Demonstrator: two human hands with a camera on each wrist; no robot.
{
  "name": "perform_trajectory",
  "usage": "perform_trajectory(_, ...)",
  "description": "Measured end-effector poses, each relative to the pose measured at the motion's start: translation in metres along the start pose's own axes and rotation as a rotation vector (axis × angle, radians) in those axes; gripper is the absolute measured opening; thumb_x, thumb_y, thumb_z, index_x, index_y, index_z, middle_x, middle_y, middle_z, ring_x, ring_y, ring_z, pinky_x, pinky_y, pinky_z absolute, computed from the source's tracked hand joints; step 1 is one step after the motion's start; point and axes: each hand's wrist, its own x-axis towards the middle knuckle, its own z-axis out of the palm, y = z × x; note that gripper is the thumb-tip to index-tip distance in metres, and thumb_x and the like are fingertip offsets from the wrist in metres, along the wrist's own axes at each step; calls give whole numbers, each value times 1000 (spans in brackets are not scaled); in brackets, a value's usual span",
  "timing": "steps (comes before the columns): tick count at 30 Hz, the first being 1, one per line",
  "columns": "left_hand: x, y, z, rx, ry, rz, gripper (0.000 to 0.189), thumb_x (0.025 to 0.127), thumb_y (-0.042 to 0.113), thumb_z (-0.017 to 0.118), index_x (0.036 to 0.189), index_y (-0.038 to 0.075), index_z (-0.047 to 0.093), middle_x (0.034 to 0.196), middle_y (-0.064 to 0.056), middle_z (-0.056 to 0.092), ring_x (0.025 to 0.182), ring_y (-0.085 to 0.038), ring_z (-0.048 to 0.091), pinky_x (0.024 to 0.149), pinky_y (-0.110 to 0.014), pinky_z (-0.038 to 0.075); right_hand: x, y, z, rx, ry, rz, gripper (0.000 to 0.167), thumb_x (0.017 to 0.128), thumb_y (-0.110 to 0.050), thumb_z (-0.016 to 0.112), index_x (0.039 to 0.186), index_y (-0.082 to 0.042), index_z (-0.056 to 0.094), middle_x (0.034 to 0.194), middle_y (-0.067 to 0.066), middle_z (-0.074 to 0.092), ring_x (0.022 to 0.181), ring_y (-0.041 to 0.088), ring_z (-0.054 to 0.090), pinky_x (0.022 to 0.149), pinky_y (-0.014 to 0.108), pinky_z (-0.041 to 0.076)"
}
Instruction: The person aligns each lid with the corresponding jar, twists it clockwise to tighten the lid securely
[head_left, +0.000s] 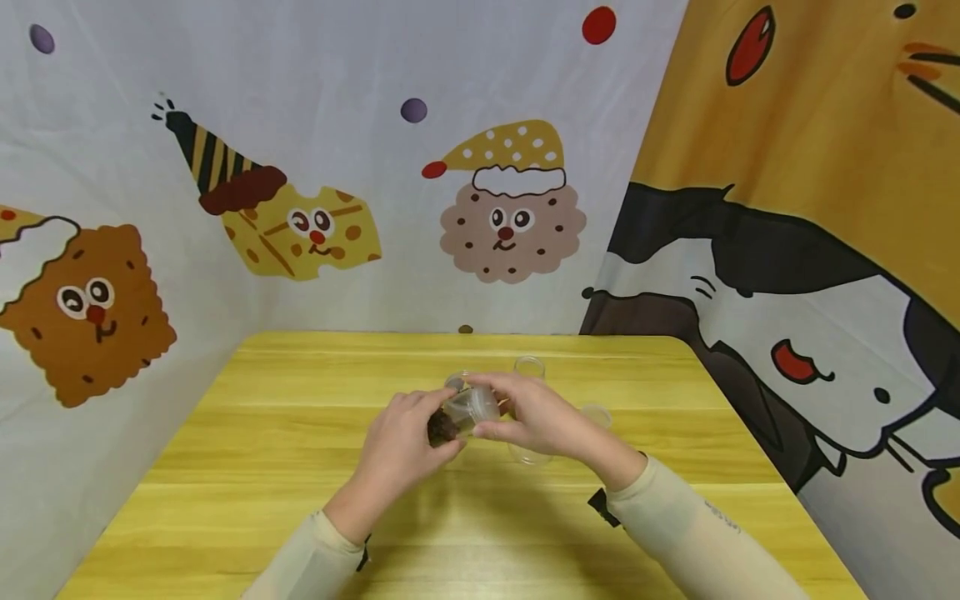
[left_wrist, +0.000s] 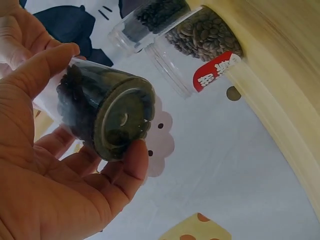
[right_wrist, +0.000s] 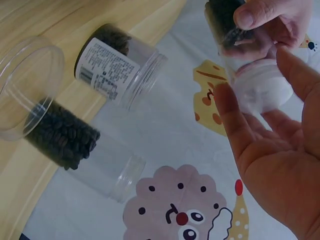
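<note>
My left hand (head_left: 401, 437) grips a clear jar (left_wrist: 85, 100) round its lower part, thumb and fingers on opposite sides near the base. Dark pieces (head_left: 441, 427) lie in the base end of the jar, which is tilted well over. At the jar's other end, my right hand (right_wrist: 280, 165) holds the whitish translucent lid (right_wrist: 262, 87) between thumb and fingers. Behind the hands stand a jar of brown beans (left_wrist: 205, 35) with a red label and a jar of black beans (right_wrist: 62, 135). Both have bare threaded mouths; in the head view the hands partly hide them.
A clear round lid (head_left: 596, 414) lies on the wooden table (head_left: 300, 500) beside my right wrist. Another clear round rim (head_left: 531, 456) shows below the right hand. A printed cloth (head_left: 337, 67) hangs behind the table's back edge.
</note>
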Motion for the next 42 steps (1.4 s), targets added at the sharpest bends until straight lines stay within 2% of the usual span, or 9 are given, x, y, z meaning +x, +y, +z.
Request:
perform_trajectory(3,0,-1,0,13,-20,7,70,80,40,95,142,19,69,130,-9,75,112,-31,68,86,-51,62,-1,2,-1,3,-22,9,69,99,-29,80,159,-14,51,138,6,70,108,14,72,85,23,62)
perform_trajectory(7,-1,-3,0,0,-29,26,70,80,43,95,141,21,69,131,-8,75,111,-30,68,86,-50,61,-2,5,-2,37,-31,-19,67,99,-27,79,158,-12,52,146,12,66,113,18,72,93,32,64)
perform_trajectory(11,1,-5,2,-76,-32,57,71,80,38,96,142,17,68,129,-9,74,110,-28,72,88,-48,63,-4,8,-3,92,-34,-52,67,99,-21,79,159,-9,51,152,18,62,119,24,73,96,32,63)
perform_trajectory(15,3,-7,3,-160,-55,67,72,82,32,95,145,12,66,131,-11,73,110,-29,74,86,-45,65,-4,10,-5,104,-36,-66,69,99,-18,79,160,-10,50,153,15,62,122,26,73,96,30,63)
perform_trajectory(19,6,-8,2,-198,-100,64,73,84,33,94,147,13,65,137,-12,73,114,-29,74,89,-46,64,-4,9,-8,98,-39,-62,68,98,-18,80,158,-7,51,147,15,65,122,29,73,97,32,63)
perform_trajectory(23,9,-11,1,-268,-161,72,70,86,34,93,148,16,65,138,-9,73,111,-22,75,88,-41,63,-6,8,-11,99,-39,-46,65,95,-17,84,151,-4,55,139,14,68,121,31,74,96,31,63)
perform_trajectory(31,13,-22,-4,-443,-311,89,67,90,38,88,149,18,63,116,2,77,94,-8,68,81,-29,58,-7,11,-12,96,-56,-86,64,92,-14,86,150,-6,60,146,12,66,127,29,70,103,35,61)
perform_trajectory(34,15,-22,-3,-453,-321,81,68,90,39,88,149,18,63,115,4,76,94,-7,68,80,-29,58,-7,11,-13,97,-56,-79,65,92,-14,86,150,-4,59,147,12,66,127,28,70,103,34,61)
perform_trajectory(42,18,-19,-1,-407,-285,95,66,88,34,90,146,16,65,116,3,77,101,-11,72,85,-31,60,-6,13,-13,50,-51,-59,65,93,-20,86,151,-6,58,143,11,68,122,26,73,99,34,63)
